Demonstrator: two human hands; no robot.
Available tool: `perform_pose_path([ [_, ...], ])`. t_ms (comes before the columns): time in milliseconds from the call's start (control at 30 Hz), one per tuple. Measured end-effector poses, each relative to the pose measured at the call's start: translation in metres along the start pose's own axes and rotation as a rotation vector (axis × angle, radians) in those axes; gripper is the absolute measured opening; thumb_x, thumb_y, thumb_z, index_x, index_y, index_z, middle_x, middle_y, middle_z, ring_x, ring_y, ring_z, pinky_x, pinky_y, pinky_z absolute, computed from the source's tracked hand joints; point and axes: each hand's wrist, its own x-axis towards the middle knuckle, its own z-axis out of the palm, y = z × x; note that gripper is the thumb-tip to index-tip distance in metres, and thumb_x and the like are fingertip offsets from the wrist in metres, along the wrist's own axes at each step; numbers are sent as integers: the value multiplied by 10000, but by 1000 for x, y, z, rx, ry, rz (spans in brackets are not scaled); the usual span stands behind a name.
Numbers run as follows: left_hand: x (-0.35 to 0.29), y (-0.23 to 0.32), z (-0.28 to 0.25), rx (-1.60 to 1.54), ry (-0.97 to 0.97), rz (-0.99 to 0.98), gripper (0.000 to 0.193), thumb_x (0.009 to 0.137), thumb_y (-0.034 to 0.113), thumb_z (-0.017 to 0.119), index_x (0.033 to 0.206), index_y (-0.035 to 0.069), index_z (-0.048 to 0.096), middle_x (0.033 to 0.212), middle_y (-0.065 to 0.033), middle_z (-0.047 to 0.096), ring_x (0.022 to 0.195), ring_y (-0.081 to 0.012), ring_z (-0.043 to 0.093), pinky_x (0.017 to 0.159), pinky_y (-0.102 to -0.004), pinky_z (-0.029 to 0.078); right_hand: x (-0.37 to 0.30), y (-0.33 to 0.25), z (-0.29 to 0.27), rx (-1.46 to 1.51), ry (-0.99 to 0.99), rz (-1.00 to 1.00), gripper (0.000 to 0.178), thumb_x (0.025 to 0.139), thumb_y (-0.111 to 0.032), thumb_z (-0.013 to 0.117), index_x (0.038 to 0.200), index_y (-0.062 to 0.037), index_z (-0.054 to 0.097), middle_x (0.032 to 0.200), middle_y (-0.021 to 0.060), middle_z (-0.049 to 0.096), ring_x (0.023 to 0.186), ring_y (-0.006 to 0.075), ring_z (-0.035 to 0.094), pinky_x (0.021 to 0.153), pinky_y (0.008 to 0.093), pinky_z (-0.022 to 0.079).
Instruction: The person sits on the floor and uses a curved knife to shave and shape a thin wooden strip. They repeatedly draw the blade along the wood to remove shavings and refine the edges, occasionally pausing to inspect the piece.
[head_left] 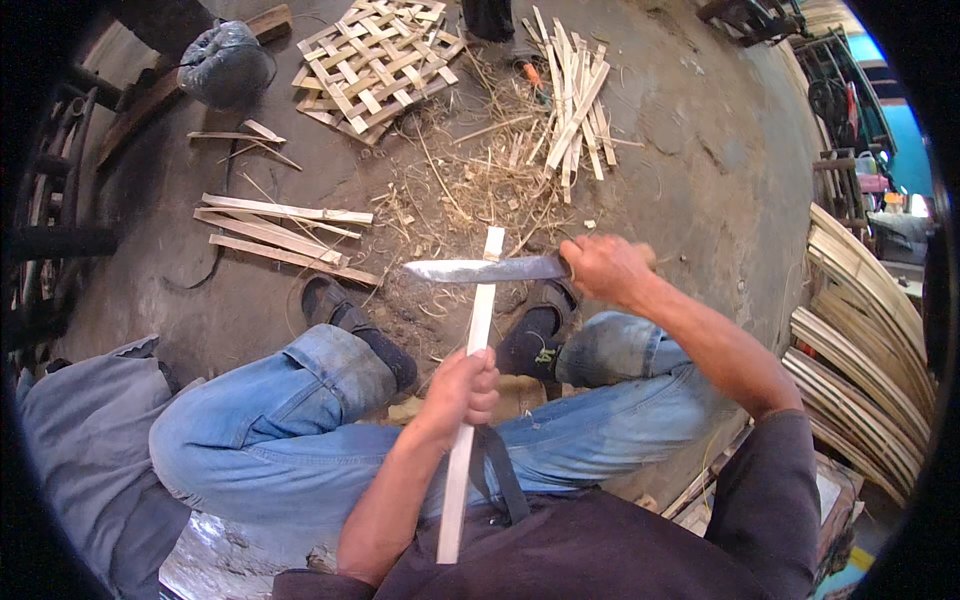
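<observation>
The pale wooden strip (481,315) runs through the middle of the view, its far tip just short of twelve o'clock and its near end toward six, over the dark shirt (600,545). The left hand (462,390), at six o'clock from centre, is closed around it with the fingers wrapped over. The right hand (608,268), between two and three o'clock and partly blurred, is clenched on the knife (490,270), whose blade points to nine o'clock and crosses the strip near its far end; whether the edge bites into the wood is hard to tell.

The strip looks light, dry and fairly stiff, likely to flex a little along its length and to split along the grain. Its flat faces should not be very slippery, though fresh edges may leave splinters. The best hold seems to be the middle, where the left hand has it, well clear of the blade; the knife, heavier and sharp, calls for a firm hold on the handle only. Loose shavings (440,195) lie toward eleven o'clock on the floor (700,180), with more strips (578,110) at one o'clock
</observation>
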Motion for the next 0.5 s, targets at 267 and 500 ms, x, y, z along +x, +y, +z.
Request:
perform_pose_path([
  [267,-3,-2,-4,-28,47,50,160,998,251,447,868,158,434,620,91,275,459,-15,228,375,-203,157,-9,-51,1,270,-52,110,193,796,-140,622,875,-27,486,735,168,611,695,398,645,617,495,523],
  [500,-2,-1,4,11,19,3,171,1001,258,439,865,154,434,620,92,278,459,-15,229,379,-203,156,2,0,1,25,95,-25,183,805,-144,604,908,-11,532,777,191,644,706,389,669,624,485,544],
])
